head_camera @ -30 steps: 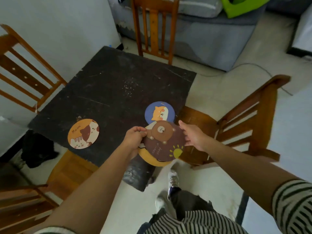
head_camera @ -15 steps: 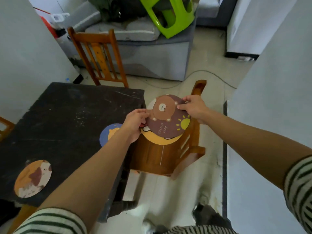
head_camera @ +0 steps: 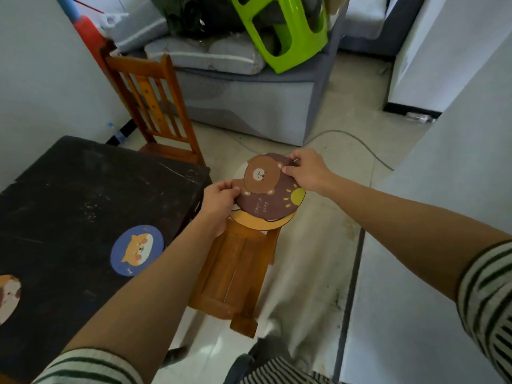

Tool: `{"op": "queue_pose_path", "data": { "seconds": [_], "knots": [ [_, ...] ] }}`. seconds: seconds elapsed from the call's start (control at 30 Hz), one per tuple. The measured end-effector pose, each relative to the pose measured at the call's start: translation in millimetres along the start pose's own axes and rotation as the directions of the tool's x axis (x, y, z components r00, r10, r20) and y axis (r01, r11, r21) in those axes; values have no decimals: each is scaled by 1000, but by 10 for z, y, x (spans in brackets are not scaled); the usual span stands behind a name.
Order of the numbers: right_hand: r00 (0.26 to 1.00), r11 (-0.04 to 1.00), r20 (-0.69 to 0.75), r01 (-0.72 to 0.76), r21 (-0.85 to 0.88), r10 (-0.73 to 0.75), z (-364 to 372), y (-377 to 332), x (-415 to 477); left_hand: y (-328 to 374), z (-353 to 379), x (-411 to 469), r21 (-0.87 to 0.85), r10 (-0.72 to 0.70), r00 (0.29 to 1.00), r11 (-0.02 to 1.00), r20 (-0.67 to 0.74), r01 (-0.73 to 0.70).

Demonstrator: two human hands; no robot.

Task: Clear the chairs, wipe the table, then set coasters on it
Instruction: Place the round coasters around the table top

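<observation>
The coaster stack point(head_camera: 270, 195) held beside the table point(head_camera: 69, 189).
Near left, a blue coaster point(head_camera: 137, 250) lies on the table; farther right, above a wooden chair point(head_camera: 235, 273), we pinch the stack's opposite edges with left hand point(head_camera: 219, 202) and right hand point(head_camera: 307, 173).

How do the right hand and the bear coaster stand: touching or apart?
Touching. The head view shows the right hand pinching the far edge of the bear coaster.
</observation>
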State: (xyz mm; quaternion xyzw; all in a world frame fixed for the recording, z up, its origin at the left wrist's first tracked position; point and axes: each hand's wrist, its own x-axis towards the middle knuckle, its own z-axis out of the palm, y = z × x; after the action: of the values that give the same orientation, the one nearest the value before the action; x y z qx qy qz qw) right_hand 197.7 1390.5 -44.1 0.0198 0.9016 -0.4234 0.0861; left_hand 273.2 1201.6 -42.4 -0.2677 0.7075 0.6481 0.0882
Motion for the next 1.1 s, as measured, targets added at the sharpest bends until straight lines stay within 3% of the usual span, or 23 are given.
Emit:
{"op": "queue_pose_path", "data": {
  "seconds": [0.17, 0.37, 0.67, 0.87, 1.1],
  "knots": [
    [987, 983, 113, 125, -138, -110, 161, -105, 641, 75, -40, 561, -49, -45, 991, 998, -123, 39],
    [962, 959, 250, 169, -226, -110, 251, -230, 1341, 187, 48, 1075, -157, -125, 971, 983, -204, 93],
    [910, 985, 414, 99, -139, -33, 611, -241, 2184, 308, -18, 1667, -228, -201, 921, 965, -333, 128],
    [819, 971, 568, 192, -143, -78, 813, -215, 3056, 413, 193, 2255, -338, -323, 811, 927, -488, 166],
    [703, 942, 702, 299, -150, -111, 683, -209, 4189, 629, 667, 2897, -389, -441, 594, 894, -673, 222]
  ]
}}
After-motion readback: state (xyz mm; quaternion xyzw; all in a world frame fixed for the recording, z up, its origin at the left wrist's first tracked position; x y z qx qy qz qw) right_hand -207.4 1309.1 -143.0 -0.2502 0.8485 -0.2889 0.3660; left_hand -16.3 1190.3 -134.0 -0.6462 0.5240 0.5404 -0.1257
